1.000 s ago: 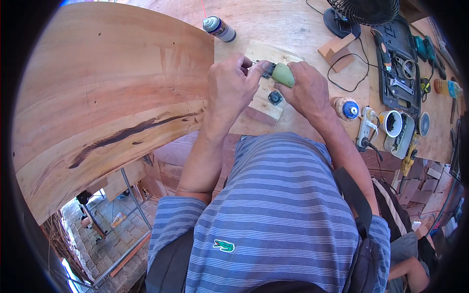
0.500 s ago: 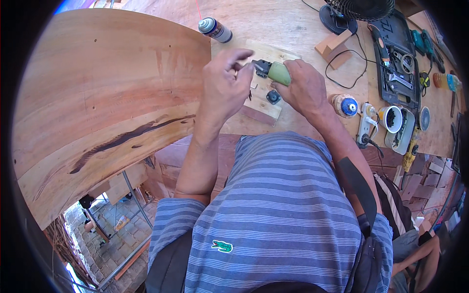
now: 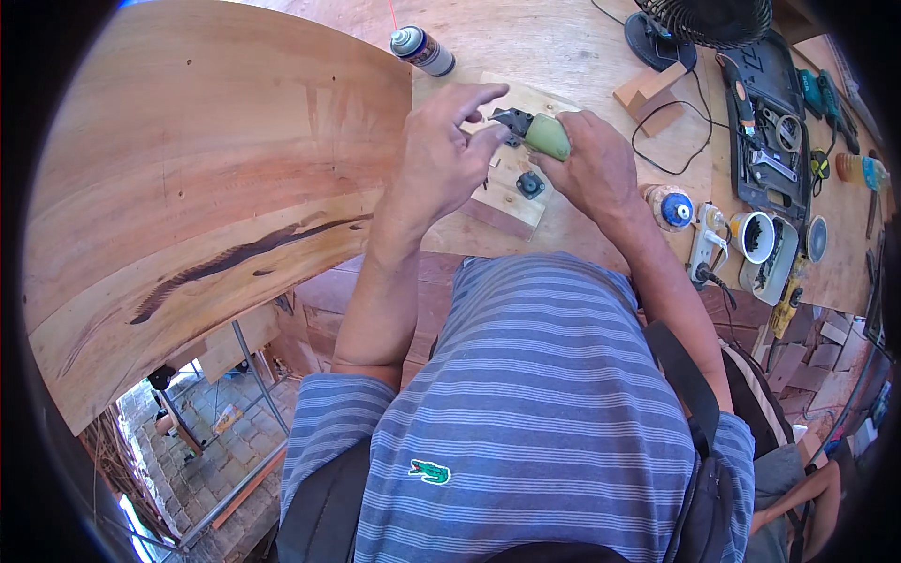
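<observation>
Both forearms reach forward, hands close together. Left hand [image 3: 441,155] fingers loosely spread, forefinger extended. Right hand [image 3: 591,169] curled in a grip.

A labelled spray can [image 3: 421,51] lies on the workbench [image 3: 563,56], grey-capped.

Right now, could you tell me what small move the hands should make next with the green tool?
Probably bring the left hand fingertips onto the tool's dark head: the right hand already holds the green tool over the small wooden board, and the left fingers sit right beside it.
</observation>
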Demonstrator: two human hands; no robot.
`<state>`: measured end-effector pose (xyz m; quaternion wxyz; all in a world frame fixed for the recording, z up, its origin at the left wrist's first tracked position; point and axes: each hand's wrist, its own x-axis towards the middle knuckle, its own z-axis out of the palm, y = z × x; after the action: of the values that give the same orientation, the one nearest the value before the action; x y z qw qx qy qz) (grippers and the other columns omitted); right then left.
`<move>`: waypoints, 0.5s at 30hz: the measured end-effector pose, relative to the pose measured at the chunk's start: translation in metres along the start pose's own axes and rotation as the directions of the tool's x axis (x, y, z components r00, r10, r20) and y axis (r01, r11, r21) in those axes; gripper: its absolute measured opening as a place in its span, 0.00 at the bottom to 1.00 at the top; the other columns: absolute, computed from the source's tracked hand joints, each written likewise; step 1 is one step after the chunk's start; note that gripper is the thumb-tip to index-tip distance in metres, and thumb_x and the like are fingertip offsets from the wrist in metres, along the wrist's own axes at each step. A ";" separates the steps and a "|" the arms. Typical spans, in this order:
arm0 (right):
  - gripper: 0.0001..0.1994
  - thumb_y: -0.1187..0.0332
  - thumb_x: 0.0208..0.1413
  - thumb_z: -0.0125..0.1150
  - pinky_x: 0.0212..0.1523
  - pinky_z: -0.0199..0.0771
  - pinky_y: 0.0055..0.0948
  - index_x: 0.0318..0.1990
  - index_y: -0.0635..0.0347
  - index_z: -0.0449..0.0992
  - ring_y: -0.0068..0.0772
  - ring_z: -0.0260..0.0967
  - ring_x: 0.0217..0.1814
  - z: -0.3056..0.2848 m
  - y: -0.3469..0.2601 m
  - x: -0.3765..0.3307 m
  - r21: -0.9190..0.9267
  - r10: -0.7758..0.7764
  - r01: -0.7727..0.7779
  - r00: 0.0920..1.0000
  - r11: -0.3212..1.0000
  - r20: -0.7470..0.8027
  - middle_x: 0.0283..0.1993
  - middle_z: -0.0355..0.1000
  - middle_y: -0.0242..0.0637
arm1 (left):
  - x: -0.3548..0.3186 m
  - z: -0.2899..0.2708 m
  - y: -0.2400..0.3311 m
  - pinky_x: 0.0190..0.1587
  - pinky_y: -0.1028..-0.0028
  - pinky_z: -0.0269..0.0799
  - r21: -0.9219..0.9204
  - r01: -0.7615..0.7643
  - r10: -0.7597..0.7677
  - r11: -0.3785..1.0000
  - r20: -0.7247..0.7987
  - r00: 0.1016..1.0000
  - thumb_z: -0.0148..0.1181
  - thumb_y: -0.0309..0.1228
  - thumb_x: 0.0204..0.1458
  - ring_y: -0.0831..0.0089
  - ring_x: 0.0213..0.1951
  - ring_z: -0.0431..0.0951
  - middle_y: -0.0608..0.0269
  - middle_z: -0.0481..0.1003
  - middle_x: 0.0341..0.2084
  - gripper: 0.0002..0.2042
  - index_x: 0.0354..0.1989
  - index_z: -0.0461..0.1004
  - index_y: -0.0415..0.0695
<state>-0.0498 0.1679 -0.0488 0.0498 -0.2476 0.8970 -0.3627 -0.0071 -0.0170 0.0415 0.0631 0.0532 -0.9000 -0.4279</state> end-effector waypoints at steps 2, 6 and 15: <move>0.20 0.59 0.45 0.78 0.45 0.77 0.48 0.39 0.62 0.76 0.53 0.76 0.44 -0.001 0.001 0.000 0.001 0.004 -0.004 1.000 1.000 0.003 0.39 0.75 0.47 | 0.000 -0.002 -0.007 0.37 0.69 0.78 0.124 -0.088 0.080 0.988 0.072 0.994 0.62 0.17 0.55 0.62 0.35 0.83 0.52 0.83 0.36 0.11 0.45 0.84 0.40; 0.23 0.61 0.45 0.79 0.47 0.77 0.48 0.44 0.64 0.77 0.54 0.76 0.46 -0.003 0.002 0.002 0.039 0.004 -0.004 1.000 0.999 0.012 0.40 0.75 0.48 | 0.004 0.003 -0.021 0.38 0.68 0.78 0.170 -0.252 0.233 0.953 0.120 0.965 0.61 0.16 0.56 0.62 0.36 0.84 0.54 0.82 0.34 0.11 0.44 0.84 0.40; 0.31 0.67 0.39 0.84 0.51 0.79 0.38 0.52 0.65 0.78 0.44 0.78 0.48 0.006 0.026 -0.005 0.392 -0.056 0.139 0.975 0.909 -0.216 0.46 0.78 0.45 | 0.007 -0.006 -0.030 0.39 0.69 0.77 0.125 -0.212 0.194 0.969 0.138 0.971 0.61 0.17 0.58 0.64 0.34 0.84 0.54 0.82 0.32 0.08 0.43 0.82 0.38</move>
<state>-0.0541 0.1823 -0.0714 -0.0086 -0.2392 0.7892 -0.5655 -0.0115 -0.0414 0.0225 0.0465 -0.0619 -0.9305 -0.3579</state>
